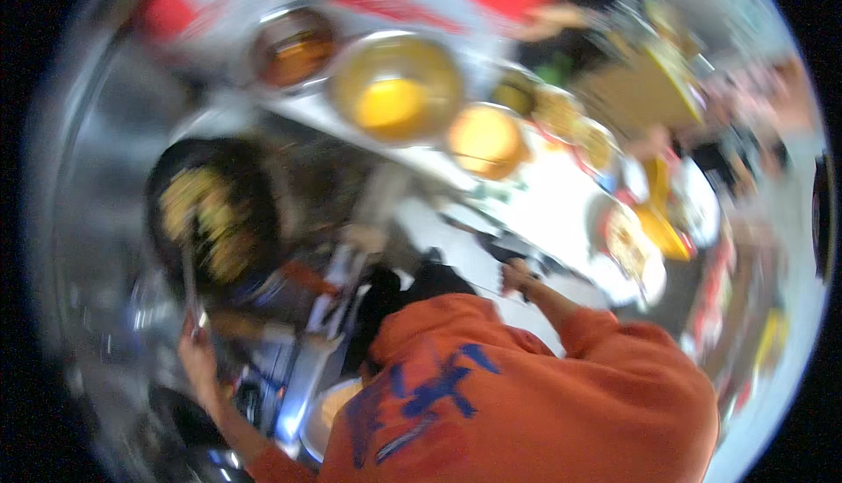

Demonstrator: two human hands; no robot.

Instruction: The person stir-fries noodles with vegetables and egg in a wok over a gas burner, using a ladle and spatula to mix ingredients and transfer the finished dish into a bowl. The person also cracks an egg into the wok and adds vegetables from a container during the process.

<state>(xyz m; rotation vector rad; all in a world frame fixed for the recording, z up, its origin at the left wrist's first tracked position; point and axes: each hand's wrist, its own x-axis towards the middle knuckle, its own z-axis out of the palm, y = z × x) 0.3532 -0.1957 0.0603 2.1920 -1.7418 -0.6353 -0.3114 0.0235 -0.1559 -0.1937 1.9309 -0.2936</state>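
At the left, my left hand (197,345) grips the handle of a metal cooking utensil (189,266). Its far end rests among yellow-green food (210,220) inside a black wok (263,180). My right hand (516,276) is near the middle, with its fingers bent, beside a long dark object (483,240); blur hides whether it holds this. Beyond the wok stand a metal container of reddish-brown liquid (296,55), a large metal bowl with yellow contents (393,102) and a smaller container of pale orange contents (485,138).
A white counter (559,187) runs diagonally towards the right, carrying bowls of food (595,144), a plated bowl (628,240) and a yellow object (661,230). A cardboard box (638,88) stands behind. Another person's arm (556,21) reaches in at the top; more people are at the far right.
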